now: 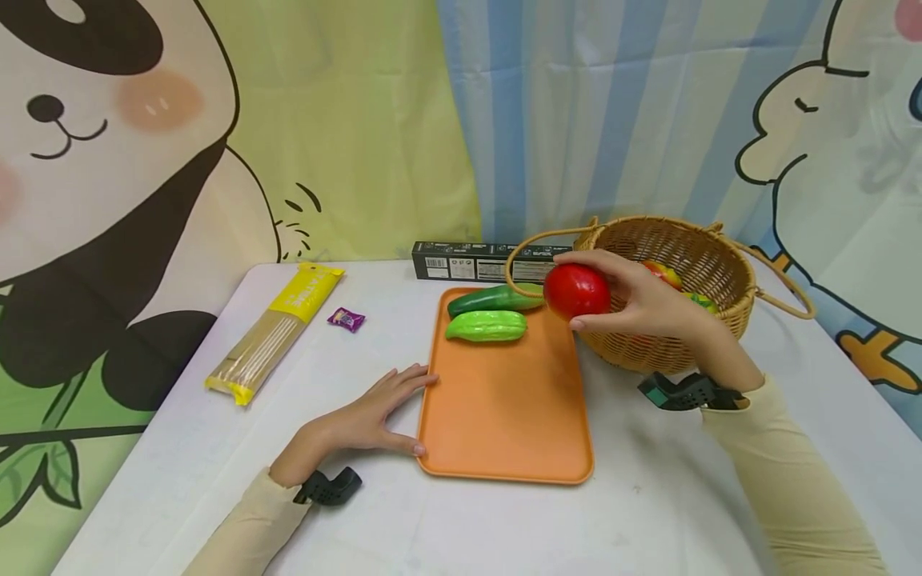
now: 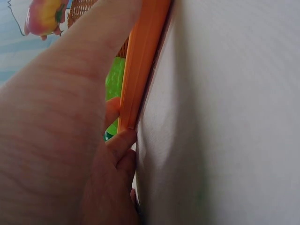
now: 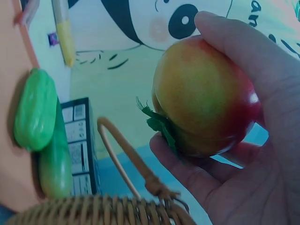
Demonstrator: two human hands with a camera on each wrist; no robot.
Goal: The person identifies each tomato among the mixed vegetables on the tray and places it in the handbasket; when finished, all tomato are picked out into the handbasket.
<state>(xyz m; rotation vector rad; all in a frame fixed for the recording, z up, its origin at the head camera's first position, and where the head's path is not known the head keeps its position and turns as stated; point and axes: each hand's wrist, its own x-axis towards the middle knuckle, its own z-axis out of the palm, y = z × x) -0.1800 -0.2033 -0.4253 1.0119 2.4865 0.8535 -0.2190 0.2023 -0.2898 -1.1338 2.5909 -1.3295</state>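
Note:
My right hand (image 1: 634, 296) grips a round red and yellow fruit (image 1: 576, 291) with a green leafy stem end, raised in front of the wicker basket (image 1: 670, 352). In the right wrist view the fingers and thumb curl round this fruit (image 3: 201, 93). My left hand (image 1: 374, 412) touches the left edge of an orange tray (image 1: 504, 424), thumb and fingers spread. A light green ridged vegetable (image 1: 487, 326) lies on the tray's far part. Behind it is a dark green cucumber-like vegetable (image 1: 490, 299), its right end hidden by the basket's handle and the fruit.
Inside the basket are a red and yellow piece (image 1: 663, 274) and a green and yellow one (image 1: 700, 302), partly hidden. A long black box (image 1: 461, 264) stands behind the tray. To the left lie a yellow pack of noodles (image 1: 277, 332) and a small purple wrapped candy (image 1: 346, 319).

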